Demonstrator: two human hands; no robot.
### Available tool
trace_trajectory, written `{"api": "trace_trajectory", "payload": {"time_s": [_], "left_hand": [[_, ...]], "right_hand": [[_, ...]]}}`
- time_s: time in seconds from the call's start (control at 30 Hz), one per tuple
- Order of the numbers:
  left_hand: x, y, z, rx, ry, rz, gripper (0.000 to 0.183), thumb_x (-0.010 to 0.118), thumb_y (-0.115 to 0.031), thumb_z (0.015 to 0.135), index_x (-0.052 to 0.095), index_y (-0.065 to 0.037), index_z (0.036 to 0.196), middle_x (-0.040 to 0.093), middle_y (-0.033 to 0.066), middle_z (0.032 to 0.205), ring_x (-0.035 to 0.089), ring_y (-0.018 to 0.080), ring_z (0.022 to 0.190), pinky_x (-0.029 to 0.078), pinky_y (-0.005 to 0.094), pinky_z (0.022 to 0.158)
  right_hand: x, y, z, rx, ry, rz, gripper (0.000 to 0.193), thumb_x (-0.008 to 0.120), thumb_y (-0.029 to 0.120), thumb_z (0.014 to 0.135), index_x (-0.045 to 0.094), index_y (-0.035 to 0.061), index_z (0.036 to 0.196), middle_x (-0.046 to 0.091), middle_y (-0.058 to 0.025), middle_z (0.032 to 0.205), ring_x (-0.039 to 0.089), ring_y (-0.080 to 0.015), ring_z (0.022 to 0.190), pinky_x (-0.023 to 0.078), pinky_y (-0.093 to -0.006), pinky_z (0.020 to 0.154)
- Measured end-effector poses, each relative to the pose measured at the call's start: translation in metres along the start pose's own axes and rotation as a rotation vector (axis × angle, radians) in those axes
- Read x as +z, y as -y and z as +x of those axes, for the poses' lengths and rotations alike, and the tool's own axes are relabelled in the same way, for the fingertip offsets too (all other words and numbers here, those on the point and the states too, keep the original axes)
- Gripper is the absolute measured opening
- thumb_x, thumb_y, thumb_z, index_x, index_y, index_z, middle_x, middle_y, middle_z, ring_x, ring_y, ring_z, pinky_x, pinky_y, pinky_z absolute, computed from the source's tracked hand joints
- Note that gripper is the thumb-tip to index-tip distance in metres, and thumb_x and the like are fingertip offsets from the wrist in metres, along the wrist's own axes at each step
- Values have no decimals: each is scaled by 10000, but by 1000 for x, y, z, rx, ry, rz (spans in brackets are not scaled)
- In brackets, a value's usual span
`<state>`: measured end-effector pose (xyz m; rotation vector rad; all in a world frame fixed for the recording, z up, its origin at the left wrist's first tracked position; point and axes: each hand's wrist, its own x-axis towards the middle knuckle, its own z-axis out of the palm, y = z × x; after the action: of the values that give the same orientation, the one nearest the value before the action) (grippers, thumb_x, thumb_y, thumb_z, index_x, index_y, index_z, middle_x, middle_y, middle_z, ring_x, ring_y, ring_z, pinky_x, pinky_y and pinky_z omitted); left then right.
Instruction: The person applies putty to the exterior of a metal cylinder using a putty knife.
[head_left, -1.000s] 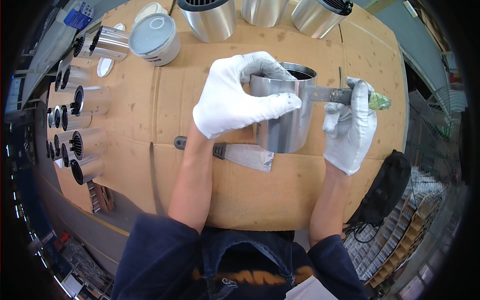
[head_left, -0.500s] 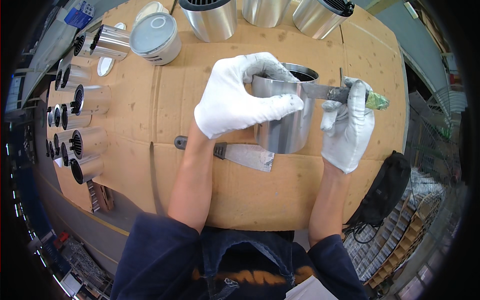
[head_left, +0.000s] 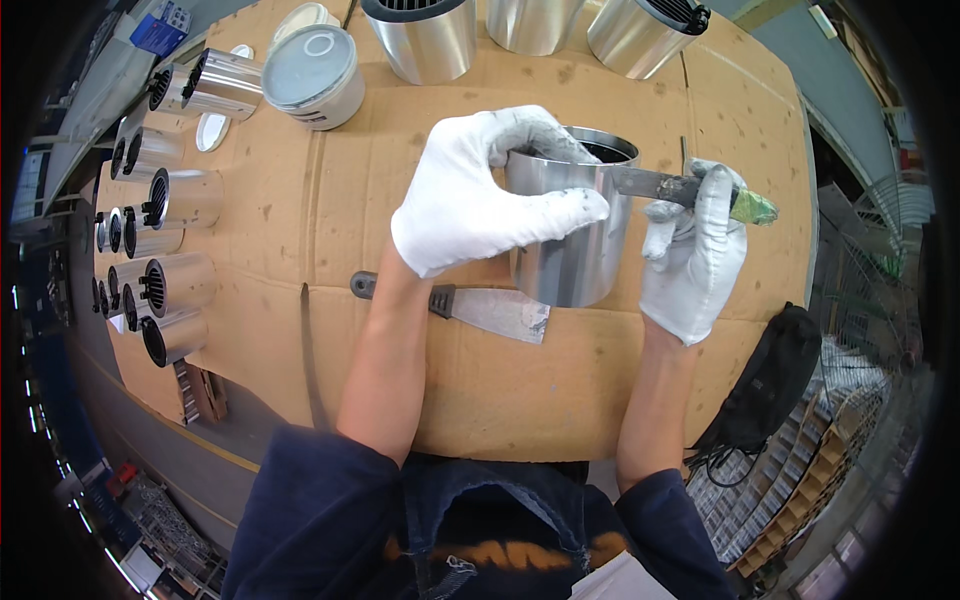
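Both hands wear white work gloves with grey smudges. My left hand (head_left: 500, 190) grips a shiny metal cylinder (head_left: 572, 255) from its left side, thumb along the outer wall and fingers at the top rim. The cylinder stands upright, its opening dark inside. In my right hand (head_left: 695, 255) is a small knife-like scraper (head_left: 672, 187) with a flat grey blade and a dark handle wrapped in green at its end. The blade lies against the cylinder's outer wall just under the rim. A wider putty knife (head_left: 500, 312) with a black handle lies on the cardboard, partly hidden by my left forearm.
Cardboard (head_left: 400, 120) covers the table. A white lidded bucket (head_left: 315, 80) stands at the back left. Several metal cylinders with black grilles (head_left: 180, 285) line the left edge; more cylinders (head_left: 425, 40) stand at the back. A black pouch (head_left: 765, 375) lies at the right edge.
The scraper has shifted slightly to the right along the cylinder's wall, its blade tip a little lower and further from the left thumb. The left hand's grip looks the same.
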<state>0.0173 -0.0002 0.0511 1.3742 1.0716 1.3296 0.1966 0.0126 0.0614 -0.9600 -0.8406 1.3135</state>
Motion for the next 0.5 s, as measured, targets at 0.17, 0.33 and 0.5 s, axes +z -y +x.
{"api": "trace_trajectory", "payload": {"time_s": [0.17,0.33,0.5], "left_hand": [[-1,0,0,4,17,7,275,805,-22,616,624,13,821,624,58,822,563,103,773,463,260,710],[-1,-2,0,-5,3,5,270,803,-23,619,624,14,818,623,56,822,561,99,766,463,255,703],[1,0,0,-9,18,-32,275,800,-14,621,621,14,828,618,56,818,558,101,775,460,260,708]], "right_hand": [[0,1,-2,9,41,6,202,539,198,932,540,0,973,609,-128,645,507,-128,394,365,-225,360],[-3,1,-1,-18,22,37,200,558,186,923,541,-6,976,594,-100,644,526,-129,417,369,-223,364],[2,0,-4,-21,-17,-33,189,547,185,928,542,1,974,594,-107,639,512,-125,403,359,-218,362]]}}
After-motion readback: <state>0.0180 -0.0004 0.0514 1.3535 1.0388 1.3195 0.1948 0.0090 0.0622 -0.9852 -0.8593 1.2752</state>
